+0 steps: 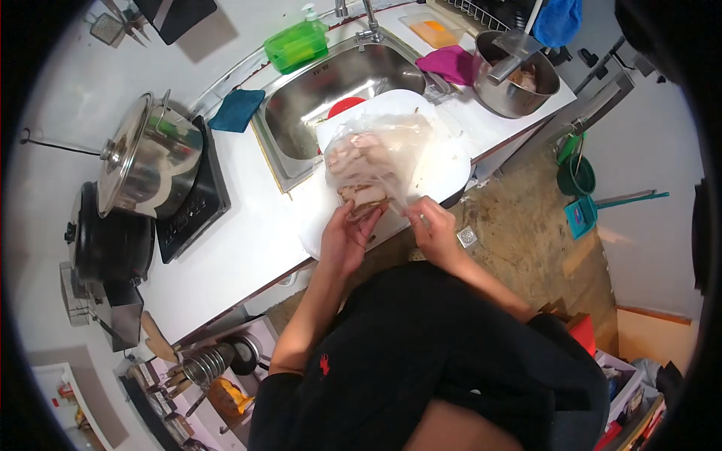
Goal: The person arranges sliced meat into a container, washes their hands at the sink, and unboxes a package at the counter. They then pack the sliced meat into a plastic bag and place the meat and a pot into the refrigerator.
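A clear plastic bag (pixel 410 154) holding pale pieces of raw meat (pixel 361 154) lies over a white board (pixel 447 169) at the counter's front, partly over the sink. My left hand (pixel 348 239) grips the near end of the bag, its fingers curled at a browner piece of meat (pixel 365 195). Whether plastic lies between those fingers and the meat cannot be made out. On the other side, my right hand (pixel 435 231) pinches the gathered edge of the bag, fingers closed.
Behind the board is a steel sink (pixel 301 113) with a red item (pixel 346 107) in it. A steel pot (pixel 515 101) with meat stands at the right. At the left, a lidded pot (pixel 150 161) sits on a black cooktop (pixel 192 218). A green soap holder (pixel 297 46) is behind the sink.
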A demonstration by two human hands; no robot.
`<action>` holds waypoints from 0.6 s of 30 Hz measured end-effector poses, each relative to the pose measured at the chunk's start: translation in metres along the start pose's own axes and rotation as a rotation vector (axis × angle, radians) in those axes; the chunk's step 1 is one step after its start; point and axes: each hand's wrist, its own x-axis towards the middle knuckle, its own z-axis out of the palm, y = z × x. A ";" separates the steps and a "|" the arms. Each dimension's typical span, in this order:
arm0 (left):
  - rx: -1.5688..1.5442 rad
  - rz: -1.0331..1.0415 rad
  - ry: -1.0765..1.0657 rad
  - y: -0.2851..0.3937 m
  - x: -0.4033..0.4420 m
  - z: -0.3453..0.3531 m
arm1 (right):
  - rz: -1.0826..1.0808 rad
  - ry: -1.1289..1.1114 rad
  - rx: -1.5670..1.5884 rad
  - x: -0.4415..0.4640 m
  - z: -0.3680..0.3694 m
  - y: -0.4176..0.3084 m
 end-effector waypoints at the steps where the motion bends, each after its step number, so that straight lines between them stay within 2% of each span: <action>1: -0.001 -0.003 0.002 -0.001 0.000 0.000 | 0.067 0.075 -0.005 0.003 -0.002 -0.001; 3: -0.006 0.003 0.011 -0.006 0.000 0.000 | 0.198 0.220 -0.015 0.016 -0.006 -0.002; 6: -0.023 0.038 0.027 -0.014 -0.002 0.000 | 0.053 0.244 0.000 0.031 -0.009 -0.010; 7: -0.035 0.057 0.025 -0.014 -0.003 0.005 | 0.001 0.127 0.059 0.026 -0.007 -0.005; 11: -0.071 0.170 0.041 -0.013 0.004 0.006 | -0.141 -0.088 0.065 0.006 0.003 0.002; 15: -0.088 0.182 -0.009 -0.019 0.018 -0.007 | 0.011 -0.349 0.233 -0.012 0.017 -0.003; 18: -0.118 0.115 -0.088 -0.018 0.015 0.003 | -0.134 -0.192 0.120 0.001 0.022 -0.005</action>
